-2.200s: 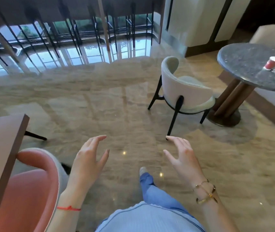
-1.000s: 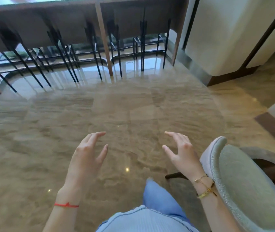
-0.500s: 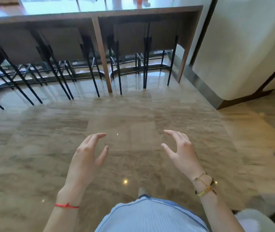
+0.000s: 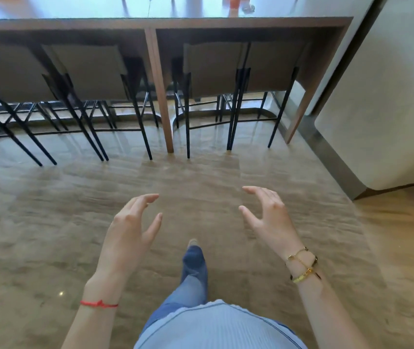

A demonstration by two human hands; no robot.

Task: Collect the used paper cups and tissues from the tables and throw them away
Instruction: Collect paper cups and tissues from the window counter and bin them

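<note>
A long high counter table (image 4: 200,22) runs across the top of the head view. On its far part stands an orange-red paper cup (image 4: 235,1), cut off by the frame's top edge, with a small crumpled tissue (image 4: 248,7) beside it. My left hand (image 4: 130,230) and my right hand (image 4: 268,217) hover in front of me over the floor, well short of the counter. Both hands hold nothing and their fingers are spread.
Several black-legged bar stools (image 4: 87,79) are tucked under the counter. A wooden counter leg (image 4: 160,96) stands in the middle. A cream rounded wall (image 4: 382,96) with a metal base closes the right side. Glossy beige stone floor (image 4: 49,222) lies between me and the stools.
I have walked past the round table and the pale chair toward the counter, which now fills the top of the view. My hands keep the same spread pose.
</note>
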